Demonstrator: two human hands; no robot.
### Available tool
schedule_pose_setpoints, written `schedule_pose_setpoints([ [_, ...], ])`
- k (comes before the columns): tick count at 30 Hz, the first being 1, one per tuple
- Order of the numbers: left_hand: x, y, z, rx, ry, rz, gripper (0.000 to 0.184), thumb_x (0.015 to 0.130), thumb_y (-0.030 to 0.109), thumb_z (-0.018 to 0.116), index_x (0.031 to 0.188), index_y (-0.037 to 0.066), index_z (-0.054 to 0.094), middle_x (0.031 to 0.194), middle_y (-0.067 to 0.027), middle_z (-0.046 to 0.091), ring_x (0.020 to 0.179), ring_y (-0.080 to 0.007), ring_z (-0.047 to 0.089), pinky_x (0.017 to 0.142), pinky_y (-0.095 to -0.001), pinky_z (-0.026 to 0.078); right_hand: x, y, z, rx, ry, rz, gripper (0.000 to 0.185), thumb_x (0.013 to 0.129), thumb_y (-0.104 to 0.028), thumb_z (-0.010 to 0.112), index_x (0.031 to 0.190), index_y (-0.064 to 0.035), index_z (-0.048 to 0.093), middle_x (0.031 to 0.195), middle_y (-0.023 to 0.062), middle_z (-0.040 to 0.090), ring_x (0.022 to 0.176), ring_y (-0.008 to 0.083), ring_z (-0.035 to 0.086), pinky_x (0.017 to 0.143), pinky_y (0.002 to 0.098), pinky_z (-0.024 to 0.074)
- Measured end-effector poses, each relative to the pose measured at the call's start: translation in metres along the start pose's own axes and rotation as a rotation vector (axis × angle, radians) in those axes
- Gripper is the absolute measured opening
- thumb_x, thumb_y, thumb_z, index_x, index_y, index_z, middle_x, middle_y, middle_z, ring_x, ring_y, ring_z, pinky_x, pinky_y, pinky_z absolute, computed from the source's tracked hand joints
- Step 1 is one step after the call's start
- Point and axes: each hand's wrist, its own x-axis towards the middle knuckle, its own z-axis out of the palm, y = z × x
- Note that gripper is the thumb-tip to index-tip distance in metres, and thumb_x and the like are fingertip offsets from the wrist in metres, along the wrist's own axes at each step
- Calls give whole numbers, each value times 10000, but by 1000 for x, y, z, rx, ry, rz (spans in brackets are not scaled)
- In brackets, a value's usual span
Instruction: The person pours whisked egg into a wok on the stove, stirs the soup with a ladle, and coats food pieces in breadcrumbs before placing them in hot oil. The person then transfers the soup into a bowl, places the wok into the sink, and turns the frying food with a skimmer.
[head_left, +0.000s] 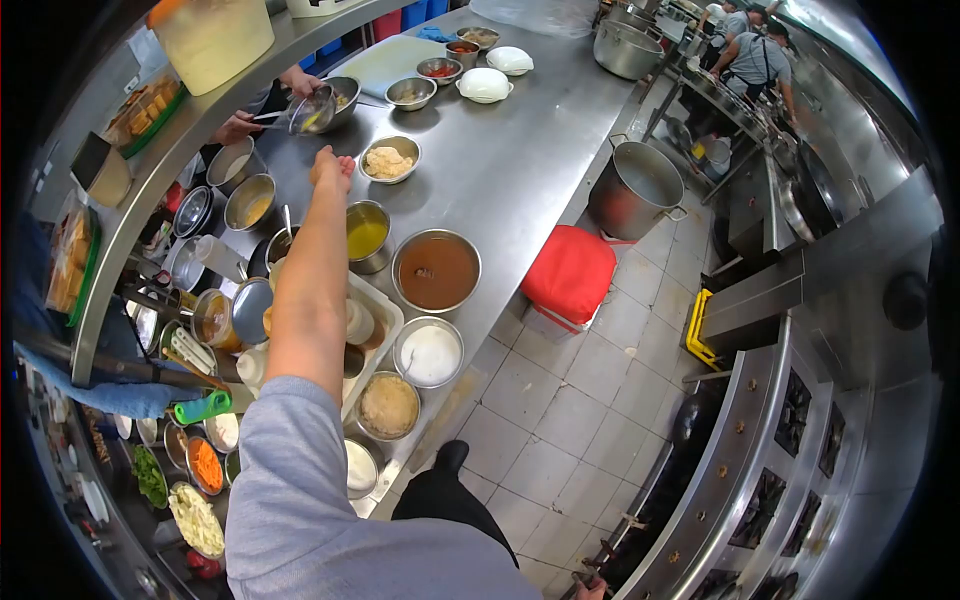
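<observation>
Over on the far left, greens (150, 475), then pale shreds (197, 520) and orange strips (207, 466) sit in their containers below the shelf (160, 165). Across the counter (520, 130), a co-worker's hands (237, 127) are at work, with a strainer (314, 110) right beside a steel bowl (346, 97).

Now the left hand (333, 172), out at the end of a long reach over bottles and tubs! Its fingers are loosely bent; whether they grip anything, I cannot tell. Just to its right sits the dough bowl (390, 160), resting on the counter with a pale, lumpy mass inside, nearest of all to that hand.

Nearer the body, it's the yellow liquid (367, 236) in its pot, crumbs (389, 405) in a round bowl, white powder (430, 353) just above them, and brown sauce (437, 271) in a wide bowl.

Moving right, down on the floor: a red box (570, 277), and near it a tall pot (641, 185) with two handles. At the bottom edge, the right hand (592, 589) barely makes the view, cut off, its grip impossible to tell. The stove (755, 470) runs along the right, with people (757, 62) busy at the top.
</observation>
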Motion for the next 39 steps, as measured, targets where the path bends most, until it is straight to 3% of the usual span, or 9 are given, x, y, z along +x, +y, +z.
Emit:
schedule_pose_setpoints([
  [4,5,-2,4,-10,-22,8,364,832,218,613,1032,-65,502,897,-163,563,731,-251,600,653,-347,546,6,34,7,16,-39,33,281,861,-130,600,1117,-48,515,783,11,546,545,82,449,459,226,358],
  [11,12,-7,7,-27,-58,14,406,822,212,626,1068,-74,474,938,-178,553,778,-270,606,670,-355,548,12,39,7,125,-70,-61,298,865,-132,597,1129,-37,498,815,40,552,543,95,459,458,240,376],
  [20,16,-13,12,-48,-68,31,470,810,224,649,1107,-86,456,992,-202,542,798,-291,606,674,-372,552,4,14,-4,78,-97,77,302,871,-103,570,1147,-10,493,880,77,573,603,121,505,503,256,419],
  [26,19,-13,18,-71,-55,48,526,806,240,656,1130,-110,434,1042,-222,515,808,-312,605,671,-386,555,5,5,-4,167,-91,-34,308,876,-76,541,1171,-11,479,988,103,587,631,123,517,521,255,428],
  [29,17,-13,20,-74,-46,55,543,806,239,657,1142,-118,422,1075,-237,500,818,-319,606,679,-387,557,3,2,-7,154,-96,124,322,874,-76,541,1178,-7,459,1007,109,582,649,127,524,533,253,437],
  [35,15,-3,23,-61,-26,68,569,804,228,659,1182,-113,404,1101,-245,495,817,-328,610,661,-390,562,-3,-1,-9,186,-3,-173,330,846,-85,584,1131,9,445,952,99,582,649,136,523,553,257,444],
  [37,13,0,23,-57,-8,68,566,803,225,660,1184,-107,406,1101,-243,495,808,-326,611,657,-390,563,-10,-1,-14,217,-85,140,307,824,-90,610,1074,11,462,930,103,571,718,148,518,622,281,450],
  [39,9,3,24,-56,8,70,562,802,223,661,1187,-101,409,1101,-242,495,798,-324,611,652,-391,564,-20,-24,-18,285,-50,147,298,815,-98,623,1046,10,468,923,103,564,746,150,511,646,290,448],
])
